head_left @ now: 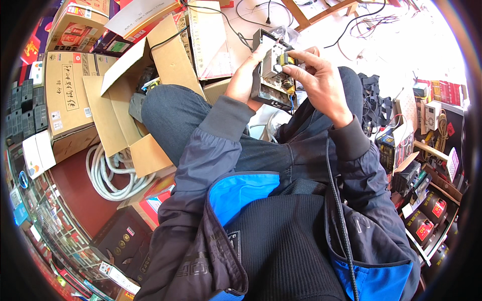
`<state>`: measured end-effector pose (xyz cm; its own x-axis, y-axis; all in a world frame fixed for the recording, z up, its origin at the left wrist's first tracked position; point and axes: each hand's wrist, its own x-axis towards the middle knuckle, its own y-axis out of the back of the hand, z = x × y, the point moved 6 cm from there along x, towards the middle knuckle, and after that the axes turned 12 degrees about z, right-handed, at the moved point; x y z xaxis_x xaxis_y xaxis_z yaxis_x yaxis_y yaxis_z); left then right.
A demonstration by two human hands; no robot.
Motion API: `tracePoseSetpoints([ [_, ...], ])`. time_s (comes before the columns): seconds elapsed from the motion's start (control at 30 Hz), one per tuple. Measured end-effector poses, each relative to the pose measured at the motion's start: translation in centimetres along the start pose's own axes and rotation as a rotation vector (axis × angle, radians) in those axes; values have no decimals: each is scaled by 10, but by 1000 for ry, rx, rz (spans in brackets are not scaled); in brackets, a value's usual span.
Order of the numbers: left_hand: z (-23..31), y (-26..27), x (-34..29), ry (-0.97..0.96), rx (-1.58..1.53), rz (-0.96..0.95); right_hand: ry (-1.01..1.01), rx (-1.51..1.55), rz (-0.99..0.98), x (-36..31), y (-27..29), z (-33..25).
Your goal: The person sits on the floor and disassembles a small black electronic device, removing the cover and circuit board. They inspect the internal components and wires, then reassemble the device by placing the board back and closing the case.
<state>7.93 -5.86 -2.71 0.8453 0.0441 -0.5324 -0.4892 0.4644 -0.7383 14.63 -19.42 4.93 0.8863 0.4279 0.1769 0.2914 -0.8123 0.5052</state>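
Observation:
Above my crossed legs, my left hand [245, 76] grips the left side of an opened black device case [268, 94]. A circuit board [272, 64] with metal heat sinks and parts sits at the case, partly out of it as far as I can tell. My right hand [321, 80] comes in from the right, its thumb and forefinger pinching at a yellow-wrapped transformer [287, 59] on the board. Its other fingers are curled behind the board and partly hidden. Thin coloured wires [291, 95] show at the case's lower right.
An open cardboard box [113, 113] with electronic parts stands by my left knee, near a coil of pale hose [108, 178]. Closed cartons [70, 95] are stacked farther left. Black cables [268, 17] lie on the floor ahead. Black straps [376, 100] and a cluttered shelf [432, 200] are right.

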Motion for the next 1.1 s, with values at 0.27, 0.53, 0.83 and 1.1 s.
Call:
tracePoseSetpoints([
  [0.27, 0, 2, 1, 50, -51, -48, 113, -22, 35, -3, -3, -7],
  [0.53, 0, 8, 1, 55, -67, -49, 251, -94, 41, -5, -1, -15],
  [0.83, -2, 8, -4, 126, -1, -86, 245, -92, 62, -8, 0, -15],
  [1.1, -1, 3, -6, 114, 23, -98, 215, -17, 101, -8, 3, -9],
])
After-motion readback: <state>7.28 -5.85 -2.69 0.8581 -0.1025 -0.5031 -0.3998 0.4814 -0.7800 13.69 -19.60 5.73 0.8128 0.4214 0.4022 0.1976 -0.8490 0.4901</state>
